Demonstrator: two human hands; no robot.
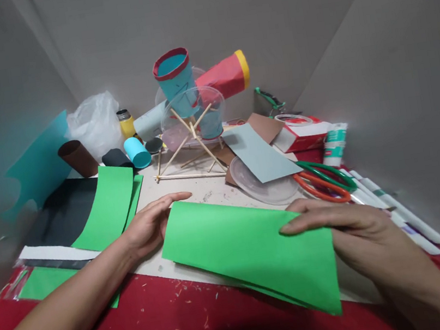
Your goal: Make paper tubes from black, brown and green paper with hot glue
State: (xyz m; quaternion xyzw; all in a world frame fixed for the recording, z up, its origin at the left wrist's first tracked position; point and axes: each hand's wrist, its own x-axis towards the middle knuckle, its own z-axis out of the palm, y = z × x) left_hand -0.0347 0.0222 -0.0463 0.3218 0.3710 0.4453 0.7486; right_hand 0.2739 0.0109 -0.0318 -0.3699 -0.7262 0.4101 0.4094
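Observation:
A bright green paper (244, 244), folded over with layered lower edges, hangs above the table's front part. My right hand (335, 219) grips its right end, fingers on top of the paper. My left hand (150, 228) is at its left end with the fingers stretched out; part of that hand is hidden behind the paper. Behind stands a wheel-like model of thin wooden sticks (194, 135) and clear plastic discs, with a blue paper cup (177, 86) and a red paper cup (225, 77) on it.
At left lie green sheets (108, 204), black paper (67, 210) and a brown tube (77, 158). Right of centre are a grey sheet (262, 153), a clear lid (268, 188), green-handled and orange-handled scissors (325, 188), a glue tube (335, 145) and markers (395, 207).

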